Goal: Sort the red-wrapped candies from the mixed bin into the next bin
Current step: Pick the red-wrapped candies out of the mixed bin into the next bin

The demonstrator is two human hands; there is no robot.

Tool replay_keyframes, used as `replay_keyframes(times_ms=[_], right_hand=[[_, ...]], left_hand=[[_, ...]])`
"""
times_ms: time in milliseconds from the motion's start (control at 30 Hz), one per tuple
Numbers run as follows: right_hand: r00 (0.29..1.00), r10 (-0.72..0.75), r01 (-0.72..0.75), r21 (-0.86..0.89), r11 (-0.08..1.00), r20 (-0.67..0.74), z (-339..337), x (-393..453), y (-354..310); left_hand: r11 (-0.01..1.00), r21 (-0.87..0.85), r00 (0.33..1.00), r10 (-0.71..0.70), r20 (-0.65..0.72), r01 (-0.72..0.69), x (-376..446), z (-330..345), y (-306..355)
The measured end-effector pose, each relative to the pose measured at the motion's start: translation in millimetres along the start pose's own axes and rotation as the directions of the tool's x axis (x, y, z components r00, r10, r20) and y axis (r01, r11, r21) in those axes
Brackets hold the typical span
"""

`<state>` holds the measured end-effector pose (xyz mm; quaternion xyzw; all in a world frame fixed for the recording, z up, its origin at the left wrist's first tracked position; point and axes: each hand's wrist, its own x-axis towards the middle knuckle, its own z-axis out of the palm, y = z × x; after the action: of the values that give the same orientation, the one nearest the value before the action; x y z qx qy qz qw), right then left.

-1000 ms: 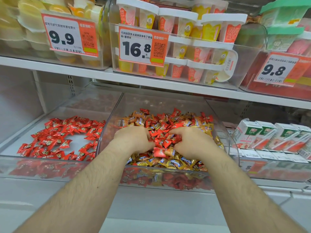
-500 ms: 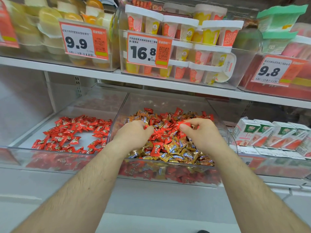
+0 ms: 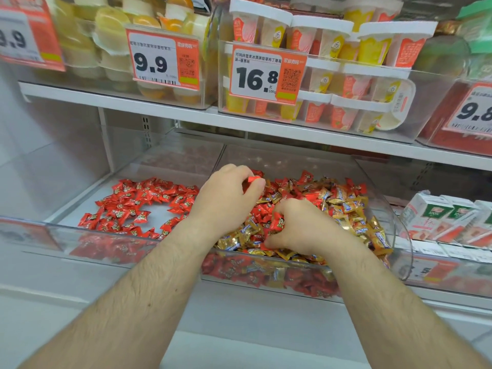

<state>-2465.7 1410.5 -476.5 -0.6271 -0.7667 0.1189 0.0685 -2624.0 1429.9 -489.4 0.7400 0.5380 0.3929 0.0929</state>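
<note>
Two hands worked over the mixed bin (image 3: 383,198). The left hand (image 3: 226,201) was curled, pinching a red-wrapped candy (image 3: 253,179) between thumb and fingertips above the bin's left side, close to the wall shared with the next bin (image 3: 80,225). The right hand (image 3: 300,227) was curled down into the pile of red and gold candies (image 3: 343,206), gripping red ones (image 3: 277,222) near the front wall. Half a second earlier the right hand had held a red candy high at the back and the left lay low; now the left was raised and the right had dropped forward. Sorted red candies (image 3: 138,206) lay scattered in the next bin.
</note>
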Motion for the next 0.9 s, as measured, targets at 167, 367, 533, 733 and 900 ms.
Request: replay_keyframes(times_ms=[167,367,533,733,900], right_hand=[[0.991,0.014,0.004,0.137,0.991,-0.136,4.3,0.3,0.0],[0.979,0.102,0.043,0.667,0.744,-0.177,-3.3,-8.0,-22.2],[0.979,-0.072,0.174,0.592,0.787,-0.193,-10.2,4.8,-84.2],[0.960,-0.240,0.271,0.279,0.921,-0.142,-1.8,43.4,-151.0],[0.964,-0.258,0.263,0.118,0.957,-0.062,17.0,63.5,-169.0]], left_hand=[[0.975,-0.217,0.992,-0.071,-0.103,0.047,-7.1,-17.5,-5.9],[0.752,-0.538,0.892,-0.453,0.000,0.381,-14.5,-64.2,-34.0],[0.426,-0.727,0.720,-0.681,0.133,0.538,-21.6,-89.4,-77.4],[0.337,-0.739,0.655,-0.732,0.184,0.584,-25.7,-96.6,-110.1],[0.282,-0.736,0.660,-0.695,0.286,0.616,-27.5,-103.1,-107.8]])
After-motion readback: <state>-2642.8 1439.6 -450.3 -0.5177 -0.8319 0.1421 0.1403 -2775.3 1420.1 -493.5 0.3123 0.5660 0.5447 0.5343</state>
